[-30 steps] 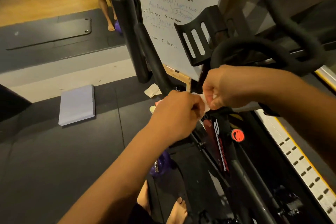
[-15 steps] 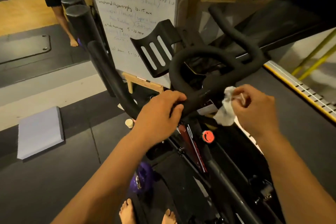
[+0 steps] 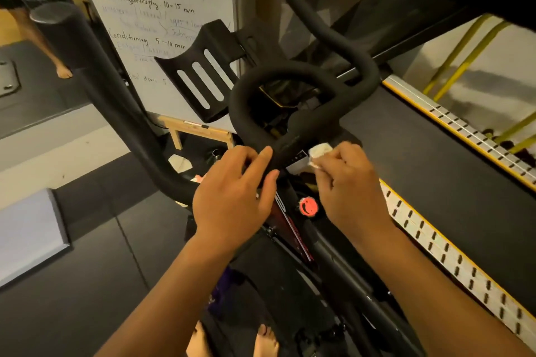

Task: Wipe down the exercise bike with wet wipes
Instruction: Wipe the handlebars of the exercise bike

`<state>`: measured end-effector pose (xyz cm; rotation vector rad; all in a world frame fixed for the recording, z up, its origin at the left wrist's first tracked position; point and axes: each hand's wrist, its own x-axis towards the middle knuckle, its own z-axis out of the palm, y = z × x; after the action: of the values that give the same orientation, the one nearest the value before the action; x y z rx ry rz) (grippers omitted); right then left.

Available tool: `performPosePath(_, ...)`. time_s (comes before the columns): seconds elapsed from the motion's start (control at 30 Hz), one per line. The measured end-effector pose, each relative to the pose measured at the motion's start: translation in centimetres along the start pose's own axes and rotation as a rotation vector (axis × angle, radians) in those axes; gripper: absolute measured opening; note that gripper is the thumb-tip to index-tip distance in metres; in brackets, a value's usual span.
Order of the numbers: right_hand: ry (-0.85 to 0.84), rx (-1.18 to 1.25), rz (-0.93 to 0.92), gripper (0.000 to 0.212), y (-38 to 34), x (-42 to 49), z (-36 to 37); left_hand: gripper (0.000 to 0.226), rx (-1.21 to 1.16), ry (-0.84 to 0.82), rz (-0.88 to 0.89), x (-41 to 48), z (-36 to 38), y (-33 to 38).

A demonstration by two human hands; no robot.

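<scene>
The whiteboard (image 3: pixel 162 23) stands at 11 o'clock behind the exercise bike (image 3: pixel 342 275), its slotted tray (image 3: pixel 203 78) crowding the handlebar (image 3: pixel 304 71). My left grip (image 3: pixel 235 197) curls round the bar. My right grip (image 3: pixel 351 182) pinches the wet wipe (image 3: pixel 319 152) against the stem at 12 o'clock from the red knob (image 3: pixel 308 206).

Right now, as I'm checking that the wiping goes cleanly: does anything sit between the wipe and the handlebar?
Nothing visible does. The wipe, pinched in the right hand, sits at the handlebar near its centre. The left hand grips the bar just beside it, covering that stretch.
</scene>
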<state>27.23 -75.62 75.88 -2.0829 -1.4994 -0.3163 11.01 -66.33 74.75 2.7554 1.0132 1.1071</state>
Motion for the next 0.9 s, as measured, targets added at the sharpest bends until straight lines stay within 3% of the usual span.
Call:
performPosePath(0.07,-0.013,0.032,0.003,0.006,2.0,0.4,-0.4,0.032,-0.005,0.019,0.023,0.0,0.0,-0.2)
performPosePath(0.23,0.148,-0.015,0.487,0.020,10.5,3.0,-3.6,0.031,-0.001,0.039,0.052,-0.2,0.1,-0.4)
performPosePath(0.27,0.202,0.025,0.497,0.021,10.0,3.1,-3.6,0.031,0.005,0.048,0.050,-0.1,0.2,-0.4)
performPosePath(0.37,0.127,0.151,0.336,0.019,5.3,2.4,-1.7,0.030,-0.008,0.067,0.068,-0.2,0.3,-0.3)
performPosePath(0.47,0.022,0.100,0.172,0.014,1.2,0.3,0.2,0.032,-0.027,0.061,0.071,-0.2,0.3,-0.4)
performPosePath(0.6,-0.254,0.083,-0.148,0.017,-1.3,-4.1,-0.4,0.032,-0.035,0.071,0.068,-0.4,0.4,-0.6)
performPosePath(0.67,-0.035,0.194,-0.008,0.011,0.3,-2.0,-1.6,0.033,-0.040,0.056,0.050,-0.2,0.4,-0.6)
performPosePath(0.73,0.151,0.106,0.196,0.015,3.1,1.8,-2.3,0.033,-0.052,0.015,0.025,-0.1,0.4,-0.5)
performPosePath(0.8,0.059,0.002,0.252,0.020,4.4,3.3,-1.7,0.035,-0.099,-0.068,-0.089,0.4,-0.4,0.1)
performPosePath(0.9,-0.037,-0.012,0.137,0.016,1.8,0.9,0.1,0.041,-0.223,-0.231,-0.276,1.9,-1.5,0.3)
